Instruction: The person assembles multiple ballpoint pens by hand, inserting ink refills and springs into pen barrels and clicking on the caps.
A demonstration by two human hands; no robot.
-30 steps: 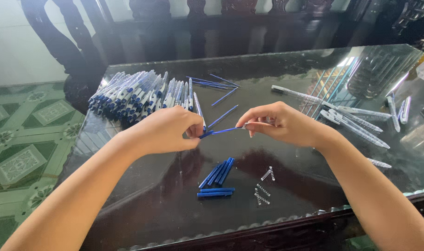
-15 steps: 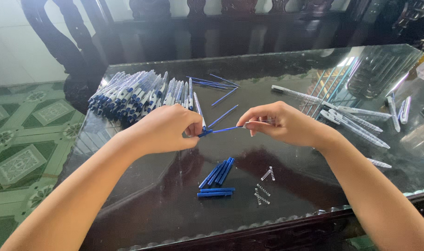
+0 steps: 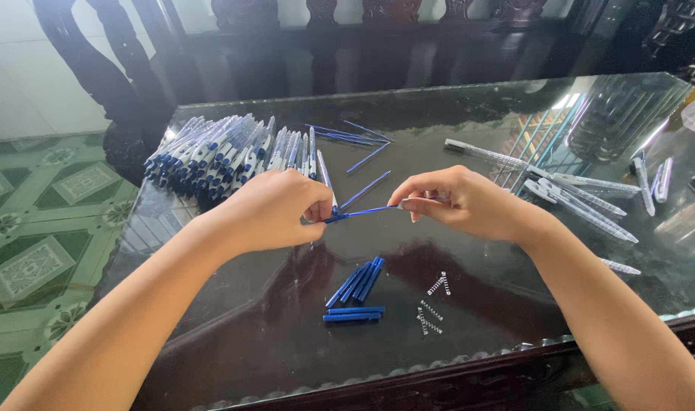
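A big heap of blue-and-white pens (image 3: 225, 156) is piled at the far left of the glass table (image 3: 210, 335), and just right of it the left hand (image 3: 275, 209) is closed on one end of a thin blue refill (image 3: 360, 213). The refill is held level above the table, over small blue caps (image 3: 356, 288) and springs (image 3: 432, 301). Its other end is pinched by the right hand (image 3: 461, 202), and clear pen barrels (image 3: 583, 199) are scattered further right.

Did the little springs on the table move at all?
No. The springs lie in the same spot beside the short blue pieces, near the table edge, as before.
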